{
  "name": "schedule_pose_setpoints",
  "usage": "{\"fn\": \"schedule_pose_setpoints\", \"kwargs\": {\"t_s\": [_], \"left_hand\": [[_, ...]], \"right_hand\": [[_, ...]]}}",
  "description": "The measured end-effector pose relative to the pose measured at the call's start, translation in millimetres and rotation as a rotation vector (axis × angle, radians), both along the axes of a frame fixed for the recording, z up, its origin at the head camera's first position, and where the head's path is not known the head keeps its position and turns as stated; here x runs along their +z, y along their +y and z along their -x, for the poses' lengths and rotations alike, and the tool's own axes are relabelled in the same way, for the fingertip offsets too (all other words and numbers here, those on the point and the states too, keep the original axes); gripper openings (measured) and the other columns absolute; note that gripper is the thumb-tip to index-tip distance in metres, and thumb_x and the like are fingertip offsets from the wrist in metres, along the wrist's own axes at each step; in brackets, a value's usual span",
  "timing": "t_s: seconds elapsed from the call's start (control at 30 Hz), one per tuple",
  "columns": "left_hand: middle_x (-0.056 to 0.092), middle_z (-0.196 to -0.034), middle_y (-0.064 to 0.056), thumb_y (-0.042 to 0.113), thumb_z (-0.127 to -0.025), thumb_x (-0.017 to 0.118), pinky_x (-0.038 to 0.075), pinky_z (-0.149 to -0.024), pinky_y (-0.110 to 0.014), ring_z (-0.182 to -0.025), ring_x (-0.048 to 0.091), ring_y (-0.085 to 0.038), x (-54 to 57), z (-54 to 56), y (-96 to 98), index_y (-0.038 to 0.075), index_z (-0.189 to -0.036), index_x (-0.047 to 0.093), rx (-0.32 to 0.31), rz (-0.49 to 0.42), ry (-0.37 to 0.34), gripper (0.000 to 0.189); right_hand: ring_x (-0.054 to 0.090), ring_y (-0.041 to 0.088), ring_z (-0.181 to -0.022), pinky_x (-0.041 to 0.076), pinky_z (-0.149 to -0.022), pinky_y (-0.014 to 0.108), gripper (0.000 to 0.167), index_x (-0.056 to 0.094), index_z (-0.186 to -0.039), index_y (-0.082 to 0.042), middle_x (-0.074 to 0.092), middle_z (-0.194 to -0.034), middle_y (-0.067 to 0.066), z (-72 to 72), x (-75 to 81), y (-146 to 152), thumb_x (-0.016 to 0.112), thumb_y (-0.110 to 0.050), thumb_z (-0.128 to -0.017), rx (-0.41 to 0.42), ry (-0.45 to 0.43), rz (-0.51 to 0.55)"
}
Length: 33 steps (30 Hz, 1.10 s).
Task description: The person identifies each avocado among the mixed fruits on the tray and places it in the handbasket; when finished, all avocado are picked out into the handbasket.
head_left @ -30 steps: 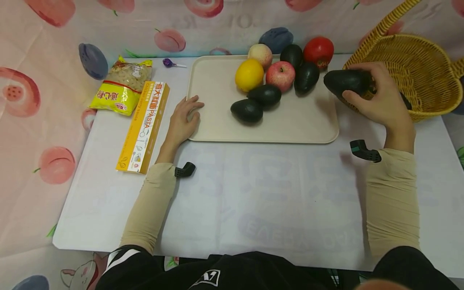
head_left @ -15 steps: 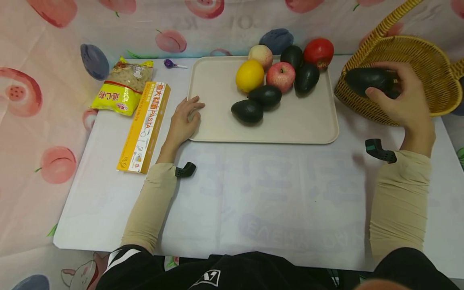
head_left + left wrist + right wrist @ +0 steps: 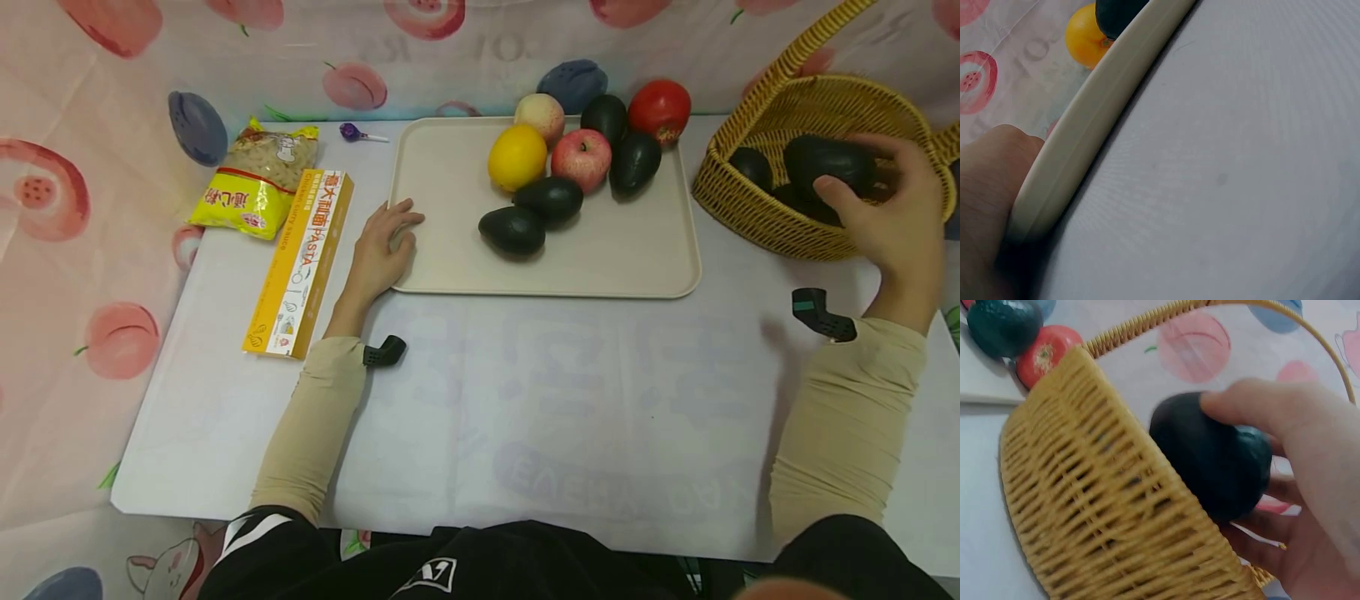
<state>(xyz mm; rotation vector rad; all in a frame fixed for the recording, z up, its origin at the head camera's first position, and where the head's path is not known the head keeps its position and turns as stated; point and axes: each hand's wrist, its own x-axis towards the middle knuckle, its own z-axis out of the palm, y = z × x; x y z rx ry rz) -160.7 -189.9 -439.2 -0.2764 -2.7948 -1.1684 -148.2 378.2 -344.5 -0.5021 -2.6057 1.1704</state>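
My right hand (image 3: 896, 204) grips a dark green avocado (image 3: 828, 162) within the mouth of the yellow wicker basket (image 3: 750, 212). In the right wrist view the held avocado (image 3: 1207, 456) shows just past the basket's rim, thumb on top and fingers underneath. Inside the basket lie another avocado (image 3: 752, 167) and a dark one (image 3: 804, 202) partly covered by the held one. My left hand (image 3: 381, 250) rests with relaxed fingers on the left edge of the beige tray (image 3: 615, 271); the left wrist view shows it beside the tray's rim (image 3: 1079, 137).
On the tray are several avocados (image 3: 512, 231), a yellow-orange fruit (image 3: 517, 157), an apple (image 3: 581, 160) and a peach (image 3: 542, 115). A pomegranate (image 3: 660, 108) is at its back right corner. Leftward lie a pasta box (image 3: 300, 262), a yellow food bag (image 3: 255, 179) and a lollipop (image 3: 351, 132).
My right hand has carried the avocado rightward, from beside the tray's right edge into the basket's mouth. The avocados inside the basket have come into view. My left hand has stayed put.
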Motion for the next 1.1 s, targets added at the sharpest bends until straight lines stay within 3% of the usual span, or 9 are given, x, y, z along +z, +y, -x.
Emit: {"fn": "schedule_pose_setpoints", "kwargs": {"t_s": [0.23, 0.43, 0.57, 0.9, 1.1], "left_hand": [[0.046, -0.146, -0.001, 0.013, -0.091, 0.051, 0.018, -0.118, -0.048, -0.144, 0.024, -0.027, -0.4, 0.2, -0.3, 0.015, -0.118, 0.064, 0.003, 0.006, -0.003, 0.031], [0.046, -0.146, 0.0, 0.013, -0.09, 0.051, 0.019, -0.118, -0.049, -0.144, 0.023, -0.027, -1.6, 0.2, -1.1, 0.016, -0.119, 0.064, 0.007, 0.009, -0.009, 0.031], [0.046, -0.146, 0.0, 0.013, -0.09, 0.051, 0.018, -0.118, -0.049, -0.144, 0.023, -0.027, -1.2, -0.1, -1.4, 0.016, -0.119, 0.064, 0.005, 0.008, -0.005, 0.032], [0.046, -0.146, 0.001, 0.014, -0.091, 0.051, 0.019, -0.118, -0.05, -0.144, 0.023, -0.026, 2.2, 0.1, 0.2, 0.016, -0.119, 0.064, 0.005, 0.009, -0.01, 0.032], [0.046, -0.146, 0.0, 0.013, -0.09, 0.051, 0.018, -0.118, -0.05, -0.144, 0.023, -0.027, 2.5, 0.1, 0.6, 0.016, -0.119, 0.064, 0.005, 0.006, -0.013, 0.032]], "right_hand": [[0.04, -0.006, -0.117, 0.032, -0.11, 0.022, 0.055, 0.042, -0.134, -0.044, 0.04, -0.138, -0.024, 0.4, -0.2, 9.1, 0.063, -0.031, -0.084, -0.184, -0.067, 0.048], [0.035, -0.005, -0.125, 0.026, -0.115, 0.025, 0.055, 0.035, -0.135, -0.049, 0.035, -0.143, -0.024, -0.1, -1.5, 13.1, 0.06, -0.035, -0.087, -0.255, -0.126, 0.086], [0.034, -0.004, -0.127, 0.024, -0.114, 0.024, 0.056, 0.033, -0.137, -0.048, 0.035, -0.142, -0.023, -0.2, -3.6, 14.8, 0.058, -0.036, -0.088, -0.266, -0.146, 0.032], [0.022, 0.014, -0.144, 0.019, -0.119, 0.039, 0.06, 0.022, -0.142, -0.048, 0.025, -0.154, -0.011, 0.0, -9.8, 18.5, 0.05, -0.043, -0.089, -0.244, -0.248, -0.067], [0.02, 0.022, -0.145, 0.019, -0.119, 0.041, 0.064, 0.02, -0.147, -0.039, 0.022, -0.157, -0.001, 3.9, -8.0, 20.1, 0.048, -0.043, -0.09, -0.205, -0.286, -0.129]]}}
